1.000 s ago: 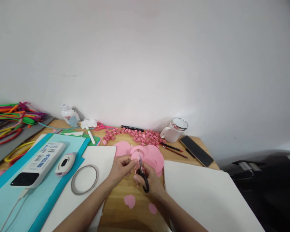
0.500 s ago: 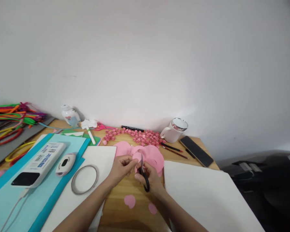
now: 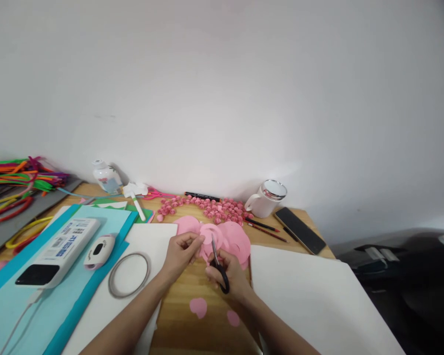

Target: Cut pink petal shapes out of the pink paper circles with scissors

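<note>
My left hand (image 3: 182, 254) pinches a piece of pink paper (image 3: 207, 237) between thumb and fingertips. Black-handled scissors (image 3: 222, 280) are gripped in my right hand (image 3: 234, 277), their blades pointing up and away beside the paper. Whether the blades touch it I cannot tell. Behind both hands lie larger pink paper discs (image 3: 235, 240), overlapping one another. Nearer to me, two small pink scraps, one a notched paper piece (image 3: 198, 307) and one a rounder paper piece (image 3: 233, 318), rest on the wooden table (image 3: 192, 335).
Small rolled pink paper pieces (image 3: 222, 211) lie along the wall. A lidded mug (image 3: 265, 201) and a phone (image 3: 299, 230) stand and lie at right. On the left are a power bank (image 3: 61, 254), a tape ring (image 3: 113, 281) and a white bottle (image 3: 107, 177). White sheets (image 3: 311, 301) flank my arms.
The pink paper and the scissor blades have parted slightly. The blades now lean more to the left, and my left hand has turned a little. Both hands keep their hold.
</note>
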`<state>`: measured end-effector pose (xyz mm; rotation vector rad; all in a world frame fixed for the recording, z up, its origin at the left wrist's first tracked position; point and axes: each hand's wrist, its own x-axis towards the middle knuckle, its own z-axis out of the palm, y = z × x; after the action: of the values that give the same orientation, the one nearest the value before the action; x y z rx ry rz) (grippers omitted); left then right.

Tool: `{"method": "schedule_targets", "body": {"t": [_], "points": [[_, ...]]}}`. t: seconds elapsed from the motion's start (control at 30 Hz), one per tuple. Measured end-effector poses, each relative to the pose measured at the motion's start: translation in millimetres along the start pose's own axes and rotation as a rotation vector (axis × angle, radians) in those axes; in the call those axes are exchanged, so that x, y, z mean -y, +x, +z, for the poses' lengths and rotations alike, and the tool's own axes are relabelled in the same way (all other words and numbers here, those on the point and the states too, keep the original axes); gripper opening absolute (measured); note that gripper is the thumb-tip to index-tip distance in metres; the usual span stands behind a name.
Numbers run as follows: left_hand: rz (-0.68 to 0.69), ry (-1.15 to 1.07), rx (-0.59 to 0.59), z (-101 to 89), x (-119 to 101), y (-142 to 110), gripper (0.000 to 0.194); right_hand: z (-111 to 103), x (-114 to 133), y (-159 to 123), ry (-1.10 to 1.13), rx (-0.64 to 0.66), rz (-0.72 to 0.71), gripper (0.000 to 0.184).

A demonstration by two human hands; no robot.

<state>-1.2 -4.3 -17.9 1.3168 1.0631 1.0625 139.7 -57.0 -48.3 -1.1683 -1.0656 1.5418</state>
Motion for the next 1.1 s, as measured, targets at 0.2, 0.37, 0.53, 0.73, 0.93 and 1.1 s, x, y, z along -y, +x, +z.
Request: {"method": "schedule_targets", "body": {"t": [0.2,0.37,0.53,0.73,0.93,1.1], "points": [[-0.004,-0.022,-0.052,-0.9,2.3,-0.1,0.036,0.5,-3.7,-1.7,0.033,0.014,-0.018,0.03],[0.02,0.083,0.0,4.6,0.1,-3.6,0.035,2.5,-4.0,-1.2,0.021,-0.012,-0.041,0.03],[0.043,0.087,0.001,6.4,-2.1,-5.1,0.038,4.7,-2.2,-2.7,-0.007,0.003,-0.019,0.029],[0.006,0.102,0.092,4.4,-1.8,-5.3,0.037,1.9,4.8,-0.4,0.01,0.009,-0.058,0.035],[-0.013,0.087,0.13,3.4,0.8,-4.5,0.037,-0.4,4.7,2.0,0.028,-0.009,-0.043,0.035],[-0.005,0.066,0.086,3.7,-0.8,-3.8,0.037,0.0,5.3,0.6,0.037,0.015,-0.033,0.033]]}}
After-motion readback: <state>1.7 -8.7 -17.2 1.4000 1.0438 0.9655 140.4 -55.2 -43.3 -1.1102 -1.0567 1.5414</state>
